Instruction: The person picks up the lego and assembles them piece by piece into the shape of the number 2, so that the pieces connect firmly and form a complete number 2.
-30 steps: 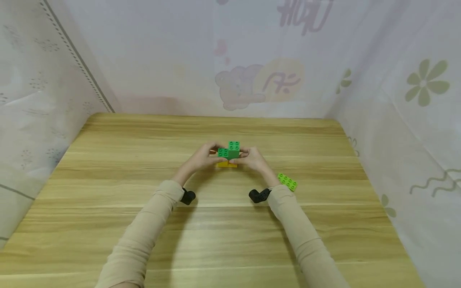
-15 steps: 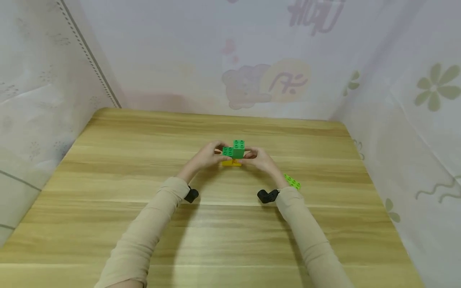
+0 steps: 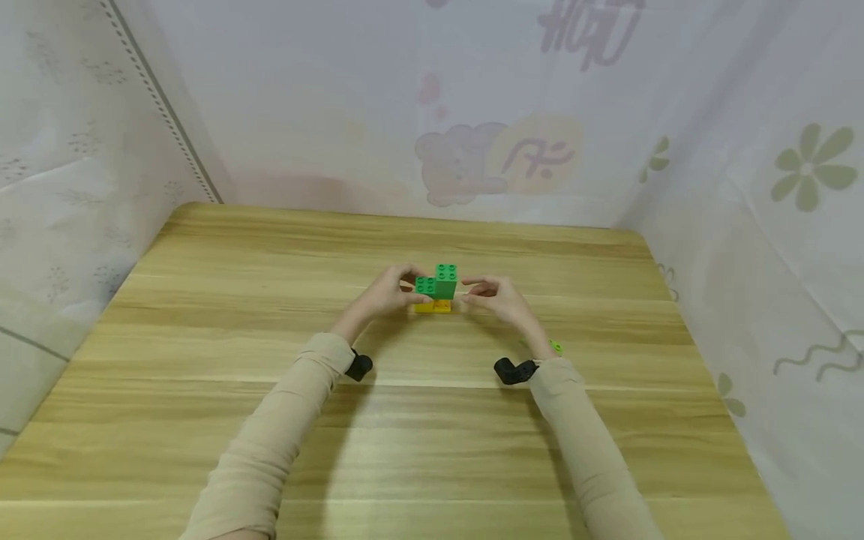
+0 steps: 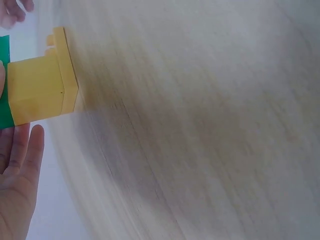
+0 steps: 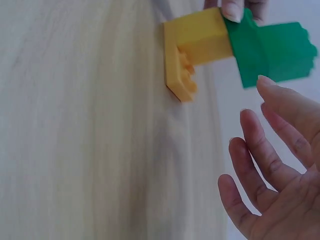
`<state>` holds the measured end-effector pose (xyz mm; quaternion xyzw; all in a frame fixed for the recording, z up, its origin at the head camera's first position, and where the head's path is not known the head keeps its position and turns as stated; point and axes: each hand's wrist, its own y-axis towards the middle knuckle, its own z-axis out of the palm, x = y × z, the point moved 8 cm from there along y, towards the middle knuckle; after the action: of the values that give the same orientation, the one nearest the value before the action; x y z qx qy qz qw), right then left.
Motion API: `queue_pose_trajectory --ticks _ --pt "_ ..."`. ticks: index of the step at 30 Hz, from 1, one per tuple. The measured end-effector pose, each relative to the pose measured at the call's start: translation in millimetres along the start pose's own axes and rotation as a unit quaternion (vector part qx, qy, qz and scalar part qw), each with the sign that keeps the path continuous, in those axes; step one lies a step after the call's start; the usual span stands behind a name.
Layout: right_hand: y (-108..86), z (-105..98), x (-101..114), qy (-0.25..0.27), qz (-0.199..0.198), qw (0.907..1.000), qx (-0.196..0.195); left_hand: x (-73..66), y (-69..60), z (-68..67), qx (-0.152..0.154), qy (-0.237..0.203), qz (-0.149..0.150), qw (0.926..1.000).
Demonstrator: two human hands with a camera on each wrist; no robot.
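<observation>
A small stack of toy building bricks stands upright on the table. Its base is a thin yellow plate [image 3: 442, 306], with a yellow block [image 5: 202, 35] on the plate's left half. Across that block lies a green brick [image 3: 425, 285] that juts out to the right, and a green block [image 3: 446, 283] sits on its right end. My left hand [image 3: 386, 291] pinches the lower green brick from the left between thumb and fingers. To the right, my right hand [image 3: 499, 300] is apart from the stack, fingers spread and holding nothing, as the right wrist view shows.
A lime-green brick [image 3: 556, 346] lies on the wooden table [image 3: 418, 465], mostly hidden behind my right wrist. Pale patterned cloth [image 3: 324, 112] hangs behind the table and along both sides.
My right hand has let go of the stack's right side and moved a little to the right. My left hand keeps its hold, and the stack stays in place.
</observation>
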<state>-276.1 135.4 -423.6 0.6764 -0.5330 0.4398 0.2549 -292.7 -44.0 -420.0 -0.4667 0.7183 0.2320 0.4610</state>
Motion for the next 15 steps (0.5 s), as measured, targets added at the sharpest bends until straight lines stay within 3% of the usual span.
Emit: queue_pose_trajectory --ticks 9,15 --pt "-35.8 -43.2 -6.1 -0.007 0.003 0.9966 -0.083 0.1 -2.6 0.7 0.002 -0.003 -0.012 0.9999" --pt "-64.3 -61.3 -24.3 -0.028 0.037 0.9924 -0.114 1.1 -1.9 -0.3 0.004 0.001 -0.021 0.9998"
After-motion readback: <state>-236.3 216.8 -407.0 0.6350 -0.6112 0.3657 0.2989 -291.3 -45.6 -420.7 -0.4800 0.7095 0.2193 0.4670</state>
